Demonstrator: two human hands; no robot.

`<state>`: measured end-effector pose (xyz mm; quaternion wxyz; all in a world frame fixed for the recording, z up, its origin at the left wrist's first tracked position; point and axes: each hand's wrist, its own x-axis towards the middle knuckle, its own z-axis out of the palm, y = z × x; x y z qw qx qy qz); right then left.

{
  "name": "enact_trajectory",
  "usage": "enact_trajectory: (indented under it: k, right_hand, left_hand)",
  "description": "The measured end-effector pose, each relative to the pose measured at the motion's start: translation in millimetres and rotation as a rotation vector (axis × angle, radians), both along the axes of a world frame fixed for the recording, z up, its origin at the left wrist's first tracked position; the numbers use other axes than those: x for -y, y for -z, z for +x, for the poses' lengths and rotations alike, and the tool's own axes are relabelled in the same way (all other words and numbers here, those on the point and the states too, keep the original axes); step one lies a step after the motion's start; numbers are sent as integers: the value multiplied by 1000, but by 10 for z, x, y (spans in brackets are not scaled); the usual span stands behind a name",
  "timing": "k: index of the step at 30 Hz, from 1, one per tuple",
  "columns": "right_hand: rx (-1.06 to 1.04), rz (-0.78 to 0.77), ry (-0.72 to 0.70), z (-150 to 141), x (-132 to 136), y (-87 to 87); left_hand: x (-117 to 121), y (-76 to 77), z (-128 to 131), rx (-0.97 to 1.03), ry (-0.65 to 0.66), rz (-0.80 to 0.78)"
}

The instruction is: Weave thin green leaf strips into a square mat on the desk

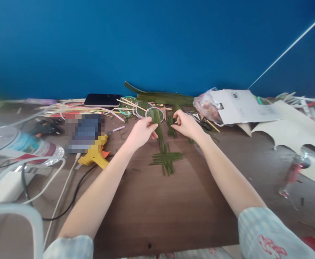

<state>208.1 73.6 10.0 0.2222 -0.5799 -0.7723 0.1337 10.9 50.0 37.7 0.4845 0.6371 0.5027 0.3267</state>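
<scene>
A broad green leaf strip (pixel 157 124) stands before me, its side edge pinched by the curled fingers of my left hand (pixel 144 132). Below its lower end, narrow green strips cross over and under each other in a small woven piece (pixel 167 158), flat on the table. My right hand (pixel 186 125) hovers at a small bundle of cut green strips (pixel 171 126); its thumb and forefinger are bent with a gap between them, the thumb near the strips. Behind it lies a long green leaf (pixel 165 98), partly covered.
A yellow glue gun (pixel 94 153), a phone with blurred screen (pixel 85 131) and a plastic bottle (pixel 30 145) lie left among cables. A black phone (pixel 102 100) and thin sticks (pixel 126 102) lie behind. White cut card (pixel 294 126) and a plastic bag (pixel 207 104) are right.
</scene>
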Motion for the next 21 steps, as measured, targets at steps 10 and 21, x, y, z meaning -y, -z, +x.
enact_trajectory:
  k: [10,21]
  right_hand:
    - [-427,-264,-302,-277,196,-246]
    - [-470,-219,-272,-241,169,-227]
  left_hand:
    - [-19,80,-16,-51,45,70]
    - [-101,27,-162,-266,-106,130]
